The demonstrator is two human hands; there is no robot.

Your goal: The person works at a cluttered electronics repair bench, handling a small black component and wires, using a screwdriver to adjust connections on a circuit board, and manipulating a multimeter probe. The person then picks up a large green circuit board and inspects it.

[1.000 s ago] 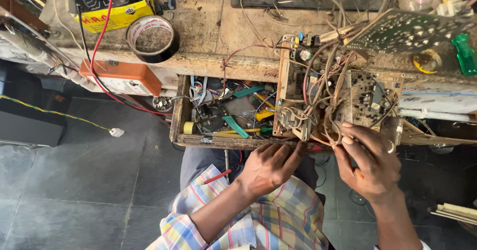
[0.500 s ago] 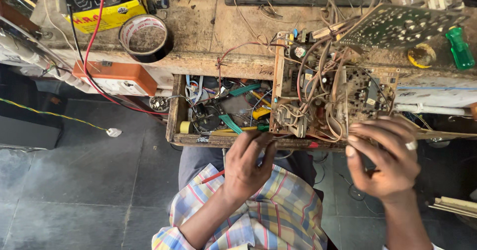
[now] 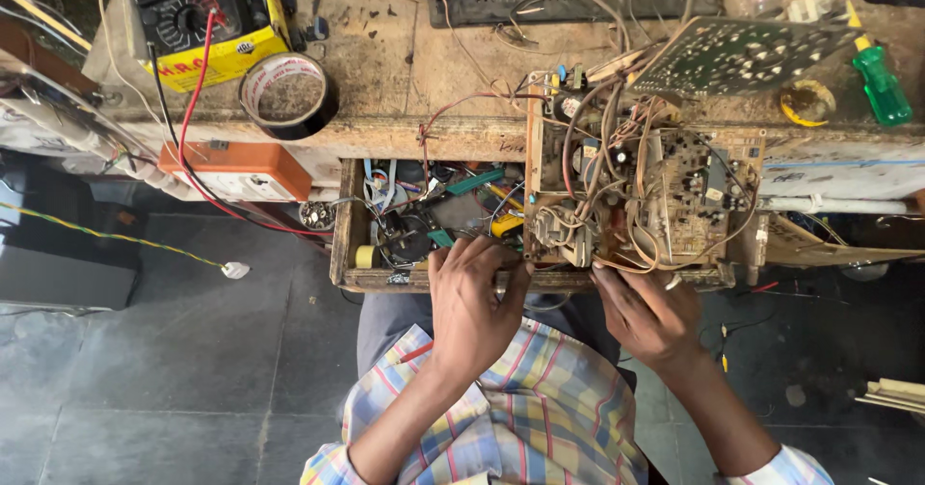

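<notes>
Both hands work the near edge of the brown, wire-tangled circuit board (image 3: 655,196) over the open wooden drawer (image 3: 349,225) — left hand (image 3: 472,302) curled on the rim, right hand (image 3: 647,314) fingering the board's wires; whether either pinches anything I cannot tell — next calls for steadying the board.

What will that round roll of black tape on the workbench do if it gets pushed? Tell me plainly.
The round roll of black tape lies flat on its side on the wooden workbench, so a push would probably slide it, not roll it. Set on edge, it would likely roll. It looks stiff and light, with a hollow middle, and the bench's front edge is close, so it could drop off.
</notes>
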